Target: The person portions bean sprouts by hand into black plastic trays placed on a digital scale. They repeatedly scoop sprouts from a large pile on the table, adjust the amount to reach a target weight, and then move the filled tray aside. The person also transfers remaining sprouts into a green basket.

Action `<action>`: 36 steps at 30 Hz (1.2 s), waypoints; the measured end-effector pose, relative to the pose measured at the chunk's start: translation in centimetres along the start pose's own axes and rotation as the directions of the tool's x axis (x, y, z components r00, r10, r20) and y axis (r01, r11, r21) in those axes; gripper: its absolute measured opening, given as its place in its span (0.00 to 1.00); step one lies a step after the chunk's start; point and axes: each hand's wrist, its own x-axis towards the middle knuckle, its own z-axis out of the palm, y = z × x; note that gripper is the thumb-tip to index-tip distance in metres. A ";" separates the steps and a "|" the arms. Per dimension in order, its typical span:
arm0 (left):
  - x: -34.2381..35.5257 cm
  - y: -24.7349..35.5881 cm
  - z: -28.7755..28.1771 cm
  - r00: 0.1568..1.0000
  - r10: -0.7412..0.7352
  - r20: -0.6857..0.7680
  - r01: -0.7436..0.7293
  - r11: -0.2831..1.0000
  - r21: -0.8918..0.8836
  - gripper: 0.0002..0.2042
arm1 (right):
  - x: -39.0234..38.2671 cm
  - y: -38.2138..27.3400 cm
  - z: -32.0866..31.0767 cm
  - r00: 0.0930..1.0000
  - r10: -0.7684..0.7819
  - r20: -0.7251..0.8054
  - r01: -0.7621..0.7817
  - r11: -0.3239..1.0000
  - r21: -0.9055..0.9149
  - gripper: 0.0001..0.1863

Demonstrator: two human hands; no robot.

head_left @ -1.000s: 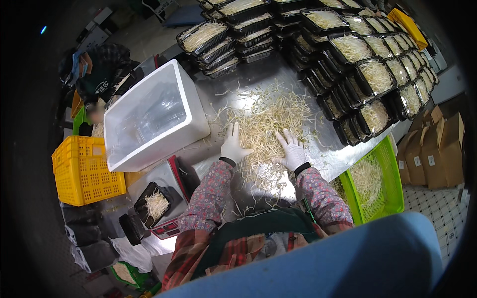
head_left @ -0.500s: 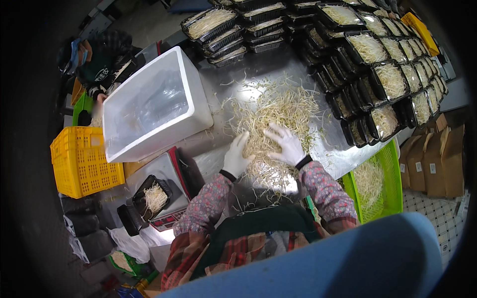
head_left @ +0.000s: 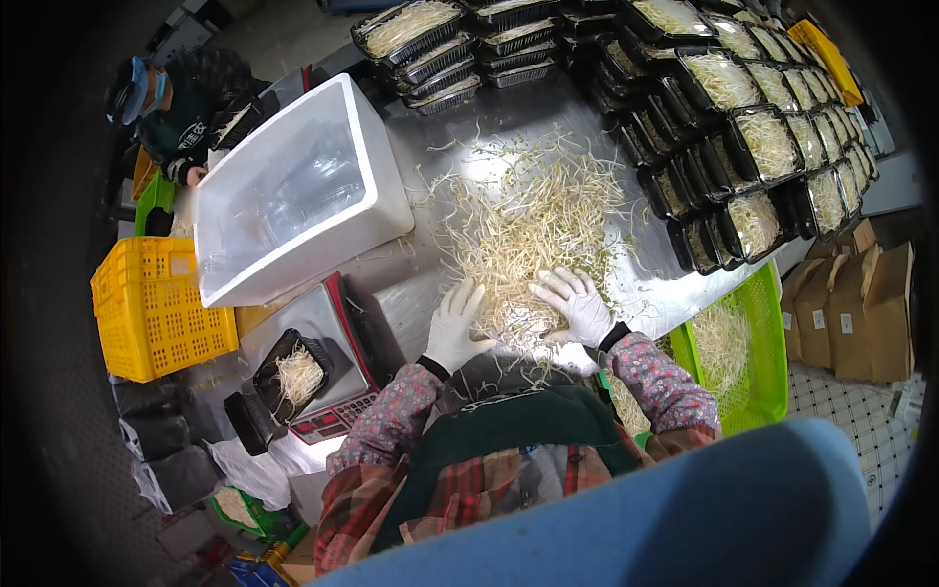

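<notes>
Drawing apart, your white-gloved left hand (head_left: 452,328) and right hand (head_left: 587,315), fingers part-spread, are containing the pale, stringy sprout heap (head_left: 533,235) nearside.

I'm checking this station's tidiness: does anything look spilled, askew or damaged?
Mainly the sprout pile: it lies loose on the metal table, straggling toward the white foam box, so it looks untidy against the stacked black trays. I see no obvious damage.
</notes>
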 end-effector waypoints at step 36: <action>1.5 12.2 0.0 0.933 -0.045 0.358 0.361 0.125 -0.924 0.29 | -10.5 -1.5 -2.9 0.482 0.875 -0.033 0.377 -0.174 0.910 0.27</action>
